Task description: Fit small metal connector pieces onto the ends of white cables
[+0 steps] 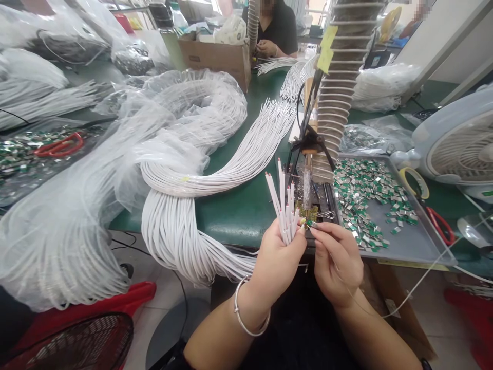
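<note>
Several white cables stand bunched in our closed left hand while our right hand pinches a small green board beside one cable end, contact too small to tell; we judge this a joining step, calling next for steady alignment near the upright iron. Around us, the green table bears a grey tray of loose boards, and a person works opposite.

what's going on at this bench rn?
A person's left hand grips a bunch of white cables. Their right hand pinches a small green-and-silver part at the cable ends, just below what looks like a soldering iron. More such parts lie in a grey tray to the right. Another person is opposite.
</note>
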{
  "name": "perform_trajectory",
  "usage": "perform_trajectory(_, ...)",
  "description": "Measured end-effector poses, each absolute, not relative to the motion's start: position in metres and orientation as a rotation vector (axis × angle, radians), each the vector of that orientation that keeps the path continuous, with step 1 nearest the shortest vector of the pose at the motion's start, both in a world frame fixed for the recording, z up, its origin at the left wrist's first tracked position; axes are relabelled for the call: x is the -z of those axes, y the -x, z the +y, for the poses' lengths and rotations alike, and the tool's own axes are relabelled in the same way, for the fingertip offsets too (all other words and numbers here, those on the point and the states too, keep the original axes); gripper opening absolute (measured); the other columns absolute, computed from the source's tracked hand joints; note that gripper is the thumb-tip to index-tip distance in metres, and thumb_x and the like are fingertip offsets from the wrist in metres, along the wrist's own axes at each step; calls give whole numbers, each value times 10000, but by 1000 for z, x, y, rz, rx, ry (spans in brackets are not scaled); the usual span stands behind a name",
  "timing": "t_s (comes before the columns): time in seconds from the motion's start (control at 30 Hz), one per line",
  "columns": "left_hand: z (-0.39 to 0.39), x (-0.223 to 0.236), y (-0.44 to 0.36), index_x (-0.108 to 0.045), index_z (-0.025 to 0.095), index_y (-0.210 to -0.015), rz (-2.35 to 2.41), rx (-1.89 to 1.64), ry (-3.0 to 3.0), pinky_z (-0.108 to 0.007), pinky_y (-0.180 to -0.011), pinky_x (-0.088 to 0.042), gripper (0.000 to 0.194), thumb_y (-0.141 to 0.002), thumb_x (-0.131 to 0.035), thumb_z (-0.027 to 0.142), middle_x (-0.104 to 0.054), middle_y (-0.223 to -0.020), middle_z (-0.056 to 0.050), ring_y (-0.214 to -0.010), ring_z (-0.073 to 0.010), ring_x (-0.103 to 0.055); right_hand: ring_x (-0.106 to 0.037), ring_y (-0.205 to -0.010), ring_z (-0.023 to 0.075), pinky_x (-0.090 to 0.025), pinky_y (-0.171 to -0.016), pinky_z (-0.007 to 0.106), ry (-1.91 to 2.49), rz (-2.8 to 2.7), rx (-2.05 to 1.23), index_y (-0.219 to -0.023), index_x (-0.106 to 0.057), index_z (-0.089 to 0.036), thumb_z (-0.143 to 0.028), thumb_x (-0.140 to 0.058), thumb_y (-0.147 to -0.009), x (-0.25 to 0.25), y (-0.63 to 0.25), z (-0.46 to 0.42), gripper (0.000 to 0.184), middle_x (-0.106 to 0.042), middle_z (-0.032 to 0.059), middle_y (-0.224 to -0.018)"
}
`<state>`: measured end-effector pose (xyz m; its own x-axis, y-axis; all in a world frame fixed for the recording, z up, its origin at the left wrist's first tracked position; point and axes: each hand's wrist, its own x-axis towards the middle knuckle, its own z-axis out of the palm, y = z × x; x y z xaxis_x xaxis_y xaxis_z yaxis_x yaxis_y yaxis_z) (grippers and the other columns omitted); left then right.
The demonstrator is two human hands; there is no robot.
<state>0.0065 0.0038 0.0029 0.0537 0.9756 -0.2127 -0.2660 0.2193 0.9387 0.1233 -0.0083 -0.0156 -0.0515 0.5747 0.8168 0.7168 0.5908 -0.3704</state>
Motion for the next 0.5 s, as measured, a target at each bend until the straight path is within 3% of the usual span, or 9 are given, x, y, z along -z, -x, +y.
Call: perform_trajectory(0.5,4,-13,-7,-635,177,-887,1089,-1179,-859,-239,-790,-462,106,-790,-610,213,-659,-855,-10,-825,-143,-608,-639,-847,189,-585,-695,350,1097,-1724,222,-1087,-627,-227,-94,-520,-857,15,-122,-6,287,-604,79,-958)
